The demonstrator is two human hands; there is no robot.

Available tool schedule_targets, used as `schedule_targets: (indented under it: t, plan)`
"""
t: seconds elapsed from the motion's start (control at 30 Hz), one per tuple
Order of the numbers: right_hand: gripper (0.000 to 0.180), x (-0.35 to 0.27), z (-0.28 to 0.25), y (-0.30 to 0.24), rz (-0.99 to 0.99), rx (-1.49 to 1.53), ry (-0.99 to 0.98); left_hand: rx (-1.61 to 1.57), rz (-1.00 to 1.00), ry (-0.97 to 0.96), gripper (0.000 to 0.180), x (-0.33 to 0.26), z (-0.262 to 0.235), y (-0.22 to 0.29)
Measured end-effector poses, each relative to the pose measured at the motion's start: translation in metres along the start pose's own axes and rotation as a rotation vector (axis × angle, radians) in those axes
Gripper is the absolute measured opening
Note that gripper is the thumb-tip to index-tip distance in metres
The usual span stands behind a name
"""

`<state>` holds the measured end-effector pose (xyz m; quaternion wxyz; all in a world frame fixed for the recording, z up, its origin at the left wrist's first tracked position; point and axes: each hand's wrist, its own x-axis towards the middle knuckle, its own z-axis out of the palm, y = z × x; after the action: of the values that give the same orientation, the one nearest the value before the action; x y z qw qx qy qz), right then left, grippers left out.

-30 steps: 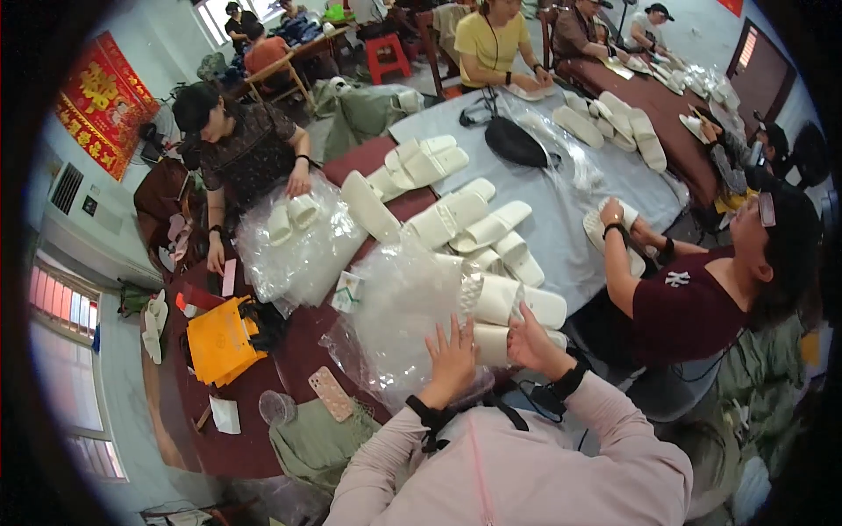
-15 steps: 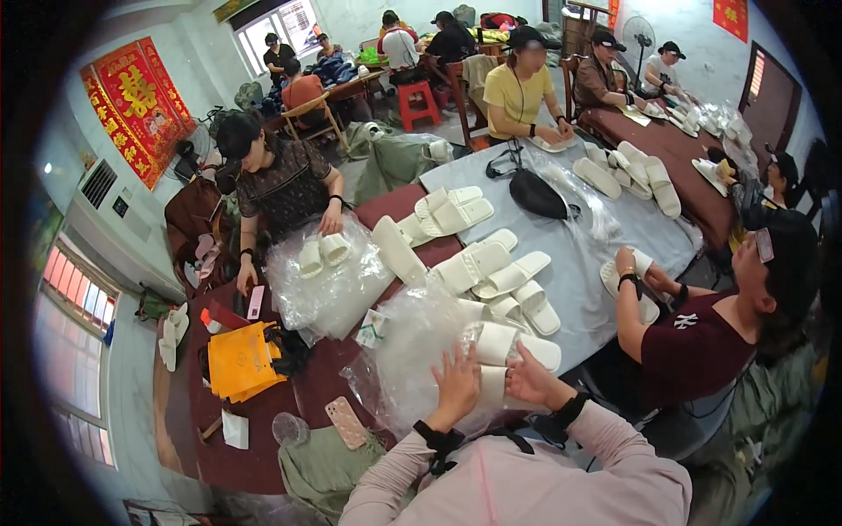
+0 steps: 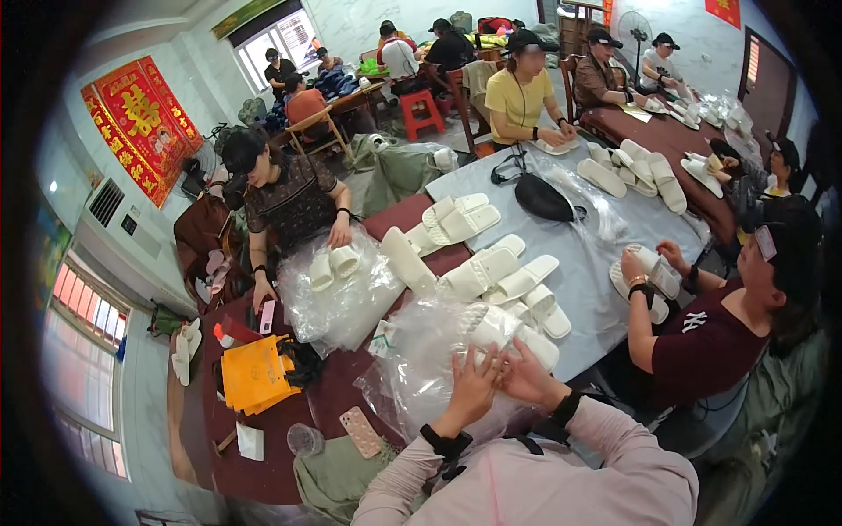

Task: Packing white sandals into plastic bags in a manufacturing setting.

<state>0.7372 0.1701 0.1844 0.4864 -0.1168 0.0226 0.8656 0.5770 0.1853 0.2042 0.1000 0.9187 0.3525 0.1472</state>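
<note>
Just in front of me, a pair of cream slide slippers [image 3: 489, 325] lies partly under a clear plastic bag [image 3: 430, 351]. My left hand [image 3: 474, 384] rests over the bag at the slippers' near side, fingers stretched out. Close beside it, my right hand [image 3: 531, 377] has its fingers extended toward the left one, and the two nearly meet. Neither hand visibly grips anything; the hands cover part of the slippers. Beyond the bag, more cream slippers [image 3: 522, 279] are piled up.
On the left are an orange bag [image 3: 256, 375], a phone in a pink case [image 3: 360, 432], a clear cup [image 3: 305, 440] and green cloth [image 3: 338, 478]. Co-workers handle slippers across the table and at my right. A black pouch [image 3: 541, 196] lies on the grey cloth [image 3: 605, 272].
My hands have come together over the slippers, and the right hand's fingers have straightened. The view has shifted slightly. The co-worker at right has lifted one hand off the slippers.
</note>
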Motion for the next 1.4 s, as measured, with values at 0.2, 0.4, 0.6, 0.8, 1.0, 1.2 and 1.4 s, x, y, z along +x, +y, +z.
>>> schedule_targets:
  t: [0.2, 0.4, 0.6, 0.8, 1.0, 1.2, 1.4]
  plan:
    - [0.043, 0.016, -0.009, -0.003, -0.072, 0.098, -0.228, 0.137, 0.034, 0.031, 0.058, -0.023, 0.003, 0.001]
    - [0.037, 0.028, 0.033, 0.011, -0.242, -0.002, -0.033, -0.364, -0.467, 0.597, 0.076, -0.032, 0.016, -0.019]
    - [0.034, 0.052, 0.012, 0.029, -0.244, 0.129, -0.084, -1.168, -0.598, 0.535, 0.071, -0.041, 0.03, -0.042]
    - [0.033, 0.056, 0.018, 0.037, -0.27, 0.292, 0.082, -1.116, -0.691, 0.679, 0.054, -0.056, 0.039, -0.044]
    - [0.034, 0.072, 0.002, 0.054, -0.272, 0.296, 0.1, -1.24, -0.96, 0.029, 0.03, -0.076, 0.071, -0.071]
    - [0.033, 0.095, -0.036, 0.048, -0.234, 0.18, -0.496, -1.376, -0.643, -0.164, 0.027, -0.068, 0.046, -0.05]
    - [0.048, 0.09, 0.01, 0.038, -0.199, 0.037, 0.444, -1.424, -0.447, 0.018, 0.037, -0.069, 0.038, -0.075]
